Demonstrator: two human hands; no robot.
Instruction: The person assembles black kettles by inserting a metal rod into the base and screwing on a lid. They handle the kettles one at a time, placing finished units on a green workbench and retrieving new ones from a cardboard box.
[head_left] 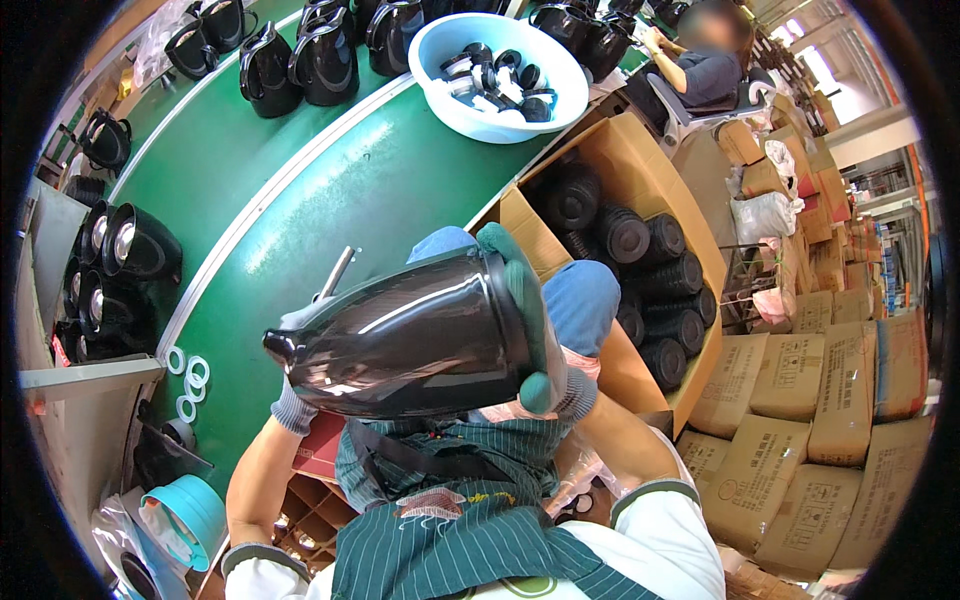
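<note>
A glossy black jug body (pixel 410 345) lies on its side in the air above my lap, its spout end to the left and its wide end to the right. My right hand (pixel 530 315), in a grey glove with green fingertips, is pressed round the wide end with the fingers over its edge. At the spout end my gloved left hand (pixel 297 402) grips the jug from behind and below, most of it hidden by the jug. A thin metal rod (pixel 338 272) sticks up beside the left fingers; whether they hold it I cannot tell.
On the green worktop (pixel 300 210) are white rings (pixel 190 385) and black jugs (pixel 325 60). A light-blue basin (pixel 430 95) holds black and white parts. An open carton (pixel 700 215) of ribbed black parts stands at right, near stacked cartons (pixel 765 470). A seated person (pixel 690 75) is beyond.
</note>
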